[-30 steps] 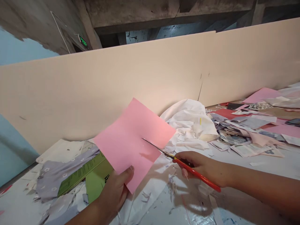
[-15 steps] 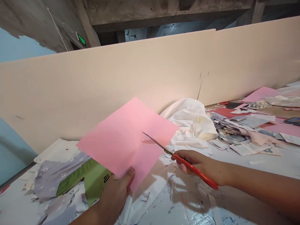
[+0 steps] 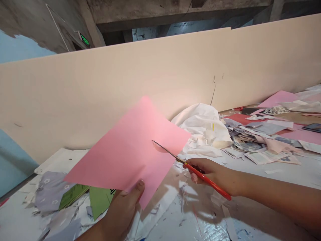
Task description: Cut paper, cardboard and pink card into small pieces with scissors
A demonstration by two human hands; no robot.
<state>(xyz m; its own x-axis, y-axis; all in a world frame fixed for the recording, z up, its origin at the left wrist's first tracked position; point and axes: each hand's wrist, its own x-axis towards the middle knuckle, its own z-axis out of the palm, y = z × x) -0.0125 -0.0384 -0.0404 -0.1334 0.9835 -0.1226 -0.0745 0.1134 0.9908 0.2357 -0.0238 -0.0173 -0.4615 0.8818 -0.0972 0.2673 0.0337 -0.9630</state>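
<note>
My left hand (image 3: 122, 209) pinches the lower edge of a pink sheet of paper (image 3: 127, 154), thumb on top, and holds it up over the table. My right hand (image 3: 213, 174) is closed round the red handles of a pair of scissors (image 3: 190, 165). The thin blades reach into the sheet's right edge. The sheet hides what lies on the table under it.
A tall beige board (image 3: 160, 77) walls off the back of the table. Crumpled white cloth or paper (image 3: 203, 129) lies behind the scissors. Paper scraps, magazine cuttings (image 3: 260, 147) and pink sheets (image 3: 278, 98) litter the right side. A green folder (image 3: 97, 199) and grey scraps lie at left.
The pink sheet has swung flatter and spread out to the left, covering more of the green folder. The scissors stay at its right edge, slightly higher.
</note>
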